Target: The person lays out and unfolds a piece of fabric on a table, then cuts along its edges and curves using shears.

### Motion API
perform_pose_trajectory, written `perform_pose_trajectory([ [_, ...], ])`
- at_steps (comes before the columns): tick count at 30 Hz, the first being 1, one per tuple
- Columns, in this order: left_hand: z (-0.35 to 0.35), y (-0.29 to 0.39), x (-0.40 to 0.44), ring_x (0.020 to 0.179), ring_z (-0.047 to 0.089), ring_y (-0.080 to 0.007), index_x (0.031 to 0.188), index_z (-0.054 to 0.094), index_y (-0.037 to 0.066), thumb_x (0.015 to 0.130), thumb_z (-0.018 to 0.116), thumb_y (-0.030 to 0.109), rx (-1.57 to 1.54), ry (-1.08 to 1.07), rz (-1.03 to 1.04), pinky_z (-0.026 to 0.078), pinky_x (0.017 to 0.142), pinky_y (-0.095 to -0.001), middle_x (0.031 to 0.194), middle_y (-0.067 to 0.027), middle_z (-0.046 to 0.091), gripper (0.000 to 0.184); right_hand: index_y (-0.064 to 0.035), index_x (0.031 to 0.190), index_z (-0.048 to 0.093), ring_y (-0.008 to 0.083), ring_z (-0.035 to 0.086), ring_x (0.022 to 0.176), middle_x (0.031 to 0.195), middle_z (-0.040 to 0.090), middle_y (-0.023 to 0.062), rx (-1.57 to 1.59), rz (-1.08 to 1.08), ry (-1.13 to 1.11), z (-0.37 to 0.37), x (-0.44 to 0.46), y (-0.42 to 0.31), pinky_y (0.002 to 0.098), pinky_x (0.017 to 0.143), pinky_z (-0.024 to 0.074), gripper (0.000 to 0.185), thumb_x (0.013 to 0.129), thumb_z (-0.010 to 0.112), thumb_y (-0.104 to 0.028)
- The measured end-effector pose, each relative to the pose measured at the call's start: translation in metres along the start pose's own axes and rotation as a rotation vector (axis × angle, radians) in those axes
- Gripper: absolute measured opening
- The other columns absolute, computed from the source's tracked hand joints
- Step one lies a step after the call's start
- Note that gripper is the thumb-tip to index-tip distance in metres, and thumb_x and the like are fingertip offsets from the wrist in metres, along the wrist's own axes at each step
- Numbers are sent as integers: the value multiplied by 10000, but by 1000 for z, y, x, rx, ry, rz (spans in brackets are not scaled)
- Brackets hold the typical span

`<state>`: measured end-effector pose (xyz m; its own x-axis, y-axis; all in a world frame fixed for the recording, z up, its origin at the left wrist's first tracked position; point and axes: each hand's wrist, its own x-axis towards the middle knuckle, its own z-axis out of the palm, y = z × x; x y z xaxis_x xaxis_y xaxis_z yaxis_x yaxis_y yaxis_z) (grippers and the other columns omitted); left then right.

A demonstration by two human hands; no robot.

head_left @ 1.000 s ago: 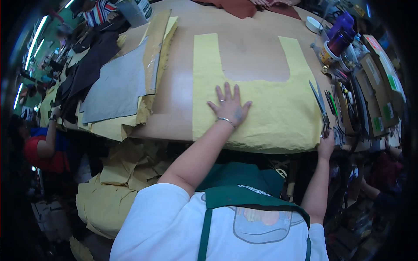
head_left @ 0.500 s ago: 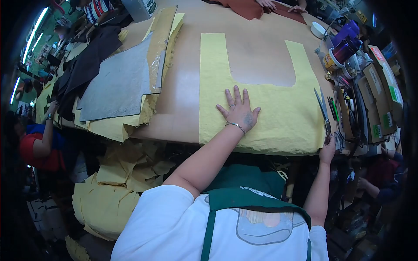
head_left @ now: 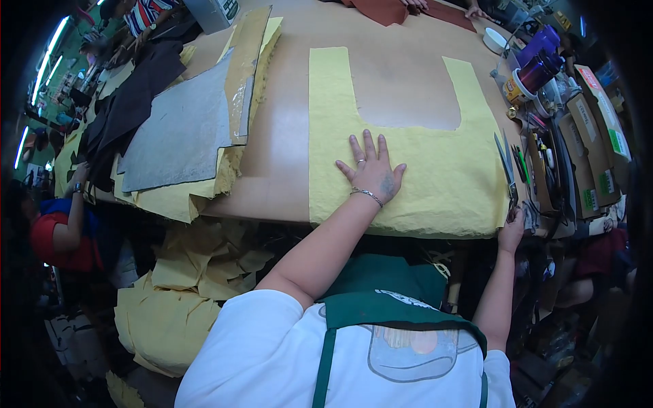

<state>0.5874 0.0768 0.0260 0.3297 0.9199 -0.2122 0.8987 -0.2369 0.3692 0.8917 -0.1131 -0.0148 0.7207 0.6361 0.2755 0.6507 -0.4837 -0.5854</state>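
Note:
A yellow U-shaped sheet of material (head_left: 435, 170) lies on the table (head_left: 279, 136), its two arms pointing away from me. My left hand (head_left: 373, 173) rests flat on it with the fingers spread, a ring and a bracelet on it. At the sheet's right front corner my right hand (head_left: 511, 231) is closed round the handles of the large scissors (head_left: 506, 163). Their blades point away from me, slightly parted, beside the sheet's right edge.
Grey and yellow sheets (head_left: 177, 129) are stacked at the left, with dark material (head_left: 129, 109) beyond. Tools, a purple bottle (head_left: 541, 71), a white bowl (head_left: 495, 41) and cardboard boxes (head_left: 592, 143) stand at the right. Other people's hands touch brown material (head_left: 381, 9) at the far edge.
The view has shifted, so the sheet and both hands sit a little further right in it than at first. My left hand stays flat on the sheet; my right hand still holds the scissors.

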Motion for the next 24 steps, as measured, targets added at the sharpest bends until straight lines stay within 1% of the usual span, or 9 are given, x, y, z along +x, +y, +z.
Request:
perform_pose_trajectory([
  [7, 1, 0, -1, 1293, -74, -367, 1362, 135, 113, 825, 387, 496, 8, 12, 2, 49, 900, -697, 1424, -123, -4, 707, 17, 939, 518, 251, 591, 813, 876, 602, 139, -2, -6, -13, 2, 1, 9, 321, 711, 438, 235, 744, 585, -96],
  [10, 0, 1, -2, 1293, -74, -368, 1362, 132, 112, 825, 385, 496, 8, 13, 3, 50, 901, -696, 1424, -124, -3, 707, 17, 938, 515, 243, 591, 811, 873, 603, 138, 43, -35, -4, 7, 4, 26, 318, 712, 438, 244, 746, 588, -114],
  [13, 0, 1, -1, 1294, -71, -366, 1362, 132, 111, 824, 381, 502, 11, 13, 2, 51, 900, -697, 1423, -125, 1, 711, 14, 942, 515, 245, 592, 812, 882, 602, 140, -60, -8, -8, 0, 0, 4, 314, 714, 437, 248, 746, 588, -119],
  [16, 0, 0, 0, 1297, -60, -355, 1362, 142, 119, 815, 375, 525, 27, 22, -1, 56, 900, -700, 1425, -116, 17, 719, 2, 944, 520, 239, 593, 814, 888, 607, 136, 5, 0, -11, 4, 2, 19, 310, 719, 438, 243, 748, 591, -123],
  [20, -6, -16, 25, 1305, -29, -333, 1364, 155, 180, 791, 354, 590, 123, 48, 4, 82, 905, -697, 1432, -68, 45, 732, -12, 945, 528, 224, 592, 828, 891, 616, 127, 32, 75, -15, -6, -2, -23, 302, 721, 438, 238, 741, 599, -113],
  [21, -10, -23, 35, 1306, -21, -329, 1365, 150, 195, 787, 347, 603, 178, 65, 0, 91, 907, -694, 1433, -55, 46, 734, -7, 940, 533, 227, 582, 784, 835, 609, 136, 83, 8, 14, -3, 0, -10, 309, 695, 436, 245, 731, 606, -113],
  [22, -15, -33, 46, 1307, -13, -325, 1366, 145, 210, 783, 340, 616, 233, 86, 2, 100, 908, -691, 1435, -43, 46, 737, 4, 911, 542, 226, 555, 720, 772, 588, 143, -89, 55, -3, -11, 1, -16, 324, 666, 431, 271, 721, 647, -160],
  [23, -22, -44, 54, 1309, -1, -313, 1366, 141, 212, 784, 339, 619, 265, 85, 6, 109, 915, -683, 1435, -36, 51, 737, 16, 873, 545, 221, 517, 658, 723, 565, 137, -107, 92, 5, -21, -3, -37, 331, 641, 425, 321, 710, 685, -221],
  [24, -30, -52, 59, 1312, 1, -297, 1363, 156, 220, 785, 335, 618, 257, 71, -9, 104, 916, -683, 1435, -27, 56, 725, 26, 855, 544, 203, 506, 628, 699, 560, 133, -77, 108, 42, -24, -5, -36, 320, 627, 425, 378, 695, 708, -275],
])
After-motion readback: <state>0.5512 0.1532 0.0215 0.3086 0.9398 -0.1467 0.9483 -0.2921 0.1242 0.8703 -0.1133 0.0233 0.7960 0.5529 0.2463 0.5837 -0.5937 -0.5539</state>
